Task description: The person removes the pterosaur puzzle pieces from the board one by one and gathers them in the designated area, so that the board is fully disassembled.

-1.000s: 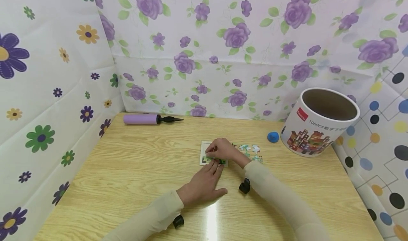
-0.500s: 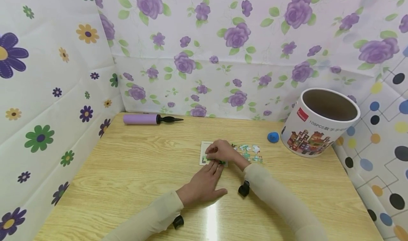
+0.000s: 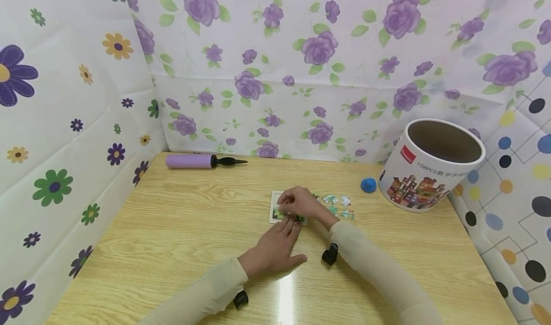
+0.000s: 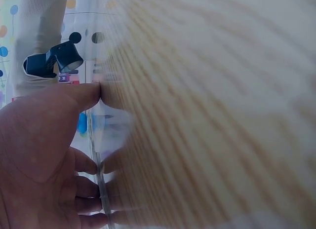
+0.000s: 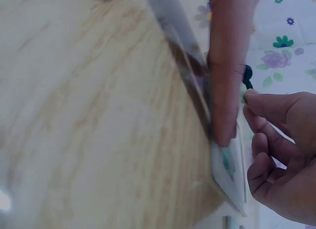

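Note:
A small puzzle tray [image 3: 273,201] with a pale frame and a green picture lies mid-table. My left hand [image 3: 274,249] reaches it from the near side, fingers straight and resting on its front edge, thumb spread out. Over the tray, my right hand [image 3: 303,202] has thumb and forefinger brought together at a small greenish puzzle piece [image 5: 243,94], mostly hidden by the fingers. In the right wrist view, its other fingers [image 5: 264,157] are curled. Several loose puzzle pieces [image 3: 346,200] lie just right of the tray, partly behind the right wrist.
A large white printed tub [image 3: 424,172] stands at the back right, with a small blue object [image 3: 368,185] beside it. A purple hand pump [image 3: 191,161] lies along the back left edge. Patterned cloths [image 3: 275,119] enclose the wooden table [image 3: 193,210].
The right hand shifts only slightly over the tray, its fingertips staying near the lower left of the picture. The left hand keeps its place on the front edge.

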A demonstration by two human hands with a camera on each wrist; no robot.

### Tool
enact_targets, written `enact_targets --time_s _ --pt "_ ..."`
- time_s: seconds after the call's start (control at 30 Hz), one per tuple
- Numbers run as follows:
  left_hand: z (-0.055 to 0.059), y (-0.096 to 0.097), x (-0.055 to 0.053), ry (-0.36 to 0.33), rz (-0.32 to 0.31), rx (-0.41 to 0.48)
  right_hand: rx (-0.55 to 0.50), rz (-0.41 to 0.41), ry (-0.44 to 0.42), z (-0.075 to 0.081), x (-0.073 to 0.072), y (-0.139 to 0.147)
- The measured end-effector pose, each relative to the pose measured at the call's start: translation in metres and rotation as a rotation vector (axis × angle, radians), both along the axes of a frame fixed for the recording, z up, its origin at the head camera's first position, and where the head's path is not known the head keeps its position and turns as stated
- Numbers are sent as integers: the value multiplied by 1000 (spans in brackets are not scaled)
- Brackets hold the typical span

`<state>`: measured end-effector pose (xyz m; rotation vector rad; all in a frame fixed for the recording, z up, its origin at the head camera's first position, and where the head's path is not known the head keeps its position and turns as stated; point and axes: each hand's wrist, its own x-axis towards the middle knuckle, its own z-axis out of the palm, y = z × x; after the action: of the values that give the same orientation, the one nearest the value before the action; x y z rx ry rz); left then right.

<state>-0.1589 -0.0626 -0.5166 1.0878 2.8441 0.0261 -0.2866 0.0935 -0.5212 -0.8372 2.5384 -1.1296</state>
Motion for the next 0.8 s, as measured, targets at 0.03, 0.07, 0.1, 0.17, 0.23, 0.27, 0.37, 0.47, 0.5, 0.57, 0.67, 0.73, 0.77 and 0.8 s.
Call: enact_targets --time_s 0.03,0.07,0.1,0.17,0.23,0.27,0.37,0.47,0.5,0.57,0.67,0.73,0.77,0.8 --pt "0 0 0 -1 2 -2 -4 -5 6 1 0 1" --pt "0 0 0 -3 4 -5 -3 -12 11 3 0 3" --pt "0 1 0 -3 5 -8 -7 -15 19 5 0 5" --pt "-1 1 0 -2 10 -12 -16 -25 28 10 1 9" --pt "-1 1 0 -2 16 -15 -17 -33 38 15 1 15" --pt "-2 1 0 -4 20 -16 -16 -38 44 17 1 18" --pt "-3 1 0 -9 29 -9 -15 -59 51 21 2 29" --pt "-4 0 -1 -17 29 6 -14 -77 47 22 4 43" --pt "-4 0 0 -18 29 10 -12 -85 45 22 5 47" --pt "-4 0 -1 -15 27 17 -6 -101 43 21 7 56" --pt "-4 0 -1 -21 33 14 5 -116 49 21 9 67" --pt "-4 1 -1 -27 38 11 9 -117 59 21 11 75" --pt "-3 1 -1 -30 39 12 16 -120 64 20 11 78" --pt "-3 1 -1 -30 39 14 19 -122 66 20 12 81"
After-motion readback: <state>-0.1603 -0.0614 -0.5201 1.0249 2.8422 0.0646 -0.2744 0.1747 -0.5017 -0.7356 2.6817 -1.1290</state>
